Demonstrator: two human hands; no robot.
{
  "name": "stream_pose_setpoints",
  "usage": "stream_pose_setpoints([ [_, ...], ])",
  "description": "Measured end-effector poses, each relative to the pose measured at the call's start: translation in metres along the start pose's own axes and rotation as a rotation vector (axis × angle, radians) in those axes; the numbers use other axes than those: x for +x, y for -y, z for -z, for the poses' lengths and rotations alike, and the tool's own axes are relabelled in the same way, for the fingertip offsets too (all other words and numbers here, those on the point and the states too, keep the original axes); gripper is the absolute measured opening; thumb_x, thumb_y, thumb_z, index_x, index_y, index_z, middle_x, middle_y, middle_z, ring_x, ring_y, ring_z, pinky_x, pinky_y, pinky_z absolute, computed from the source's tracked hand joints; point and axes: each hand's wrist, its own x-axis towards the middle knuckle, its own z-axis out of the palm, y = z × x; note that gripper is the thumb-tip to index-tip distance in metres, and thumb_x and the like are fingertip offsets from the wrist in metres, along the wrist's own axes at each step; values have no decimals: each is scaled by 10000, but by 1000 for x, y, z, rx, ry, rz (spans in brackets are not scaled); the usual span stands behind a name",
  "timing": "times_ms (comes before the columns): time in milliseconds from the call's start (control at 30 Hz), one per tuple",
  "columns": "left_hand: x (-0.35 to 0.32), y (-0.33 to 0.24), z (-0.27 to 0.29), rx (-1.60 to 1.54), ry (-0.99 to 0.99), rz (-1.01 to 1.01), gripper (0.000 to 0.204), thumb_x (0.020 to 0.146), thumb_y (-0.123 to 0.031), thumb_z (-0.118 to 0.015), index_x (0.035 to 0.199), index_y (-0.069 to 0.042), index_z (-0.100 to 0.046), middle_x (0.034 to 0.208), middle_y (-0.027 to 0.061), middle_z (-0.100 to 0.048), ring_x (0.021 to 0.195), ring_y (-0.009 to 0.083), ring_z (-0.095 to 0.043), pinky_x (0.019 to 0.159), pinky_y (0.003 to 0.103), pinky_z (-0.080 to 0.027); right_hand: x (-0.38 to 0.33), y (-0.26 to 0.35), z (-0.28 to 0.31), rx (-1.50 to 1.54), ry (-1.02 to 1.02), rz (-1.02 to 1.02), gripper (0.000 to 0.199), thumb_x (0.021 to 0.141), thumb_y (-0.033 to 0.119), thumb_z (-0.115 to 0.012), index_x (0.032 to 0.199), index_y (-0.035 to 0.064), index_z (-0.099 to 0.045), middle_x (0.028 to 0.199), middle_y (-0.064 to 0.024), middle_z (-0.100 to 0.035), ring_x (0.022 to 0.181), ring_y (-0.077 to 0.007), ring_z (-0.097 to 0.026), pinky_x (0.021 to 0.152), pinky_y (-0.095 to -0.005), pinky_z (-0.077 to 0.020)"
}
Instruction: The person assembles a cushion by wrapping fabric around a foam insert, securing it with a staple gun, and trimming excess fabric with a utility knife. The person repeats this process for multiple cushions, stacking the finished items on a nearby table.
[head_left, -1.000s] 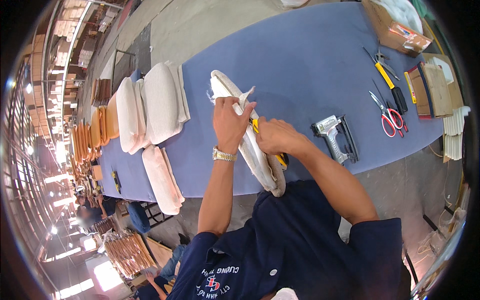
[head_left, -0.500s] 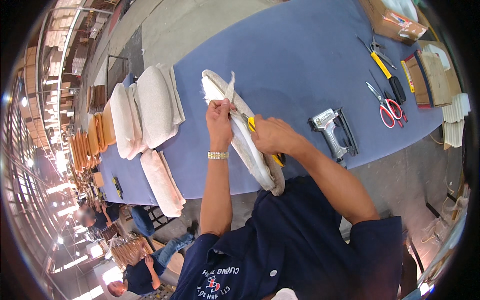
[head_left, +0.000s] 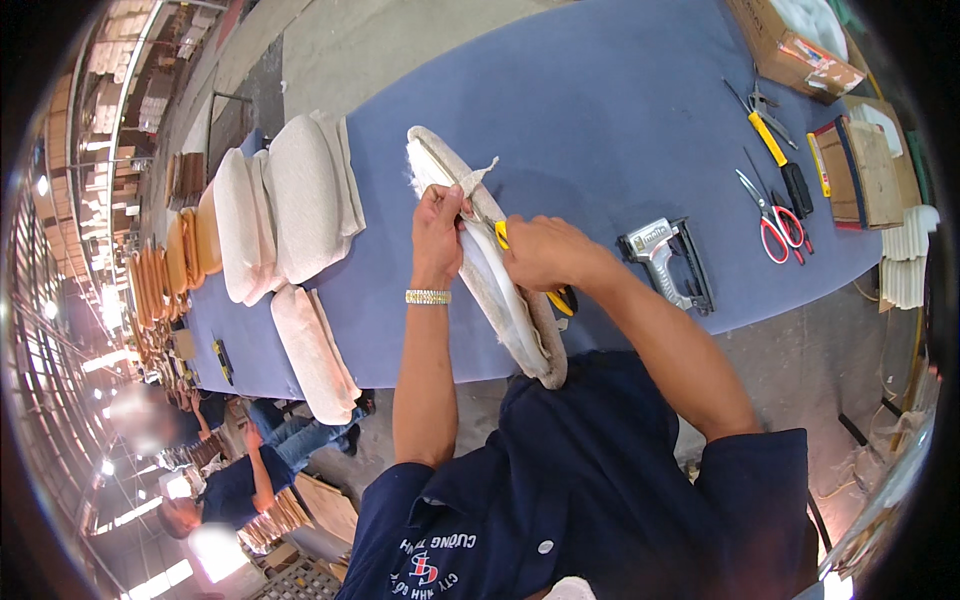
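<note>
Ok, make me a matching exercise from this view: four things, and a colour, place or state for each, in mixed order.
1. Right hand
2. Scissors
3. Staple gun
4. Wristwatch

A. Being worn
B. On the blue table, left of the scissors
C. Gripping a yellow-and-black tool
D. Red-handled

Pairs: 1-C, 2-D, 3-B, 4-A.

rough, matt woven cloth on the cushion (head_left: 496,303) — smooth, shiny metal on the staple gun (head_left: 663,264)

The blue table (head_left: 560,120) carries pale padded pieces (head_left: 318,205) toward its left end; a staple gun (head_left: 660,262) by its near edge; scissors (head_left: 767,208) farther right.
</note>
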Motion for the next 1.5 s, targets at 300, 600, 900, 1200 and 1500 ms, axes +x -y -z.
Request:
stream_pose_setpoints([
  [300, 9, -19, 5, 85, 83, 149, 185, 1026, -229, -674, 926, -112, -572, 781, -14, -625, 686, 73, -502, 652, 240, -389, -5, -2, 9, -70, 139, 37, 357, 814, 113, -582, 1046, -130, -704, 994, -341, -717, 955, -429, -740, 812, -479, -579],
  [600, 15, -29, 18, 78, 199, 252, 220, 1028, -246, -675, 885, -117, -569, 765, -22, -594, 665, 67, -499, 614, 220, -395, -36, -20, -18, -72, 176, 122, 400, 935, 202, -528, 1125, -146, -580, 938, -334, -709, 883, -461, -720, 790, -515, -563],
  [900, 4, -35, 15, -33, 101, 245, 218, 1057, -233, -630, 884, -119, -561, 791, -11, -609, 668, 58, -524, 564, 218, -427, -84, -17, -38, 92, 175, 32, 436, 939, 180, -493, 1186, -174, -551, 967, -362, -702, 937, -478, -720, 864, -524, -551],
  [1200, -29, -15, 4, -299, -31, 53, 183, 1052, -214, -643, 929, -98, -574, 809, 26, -638, 705, 93, -564, 640, 234, -460, -70, -18, -23, 124, -77, 89, 428, 925, 201, -522, 1188, -133, -573, 998, -370, -693, 986, -502, -695, 913, -564, -524],
  [1500, -23, -11, 5, -453, -7, 76, 191, 1049, -187, -645, 908, -94, -555, 800, 42, -643, 679, 102, -586, 609, 246, -478, 2, 7, -7, 96, -65, -3, 443, 882, 175, -550, 1162, -165, -597, 1073, -361, -695, 1038, -482, -698, 917, -525, -548],
])
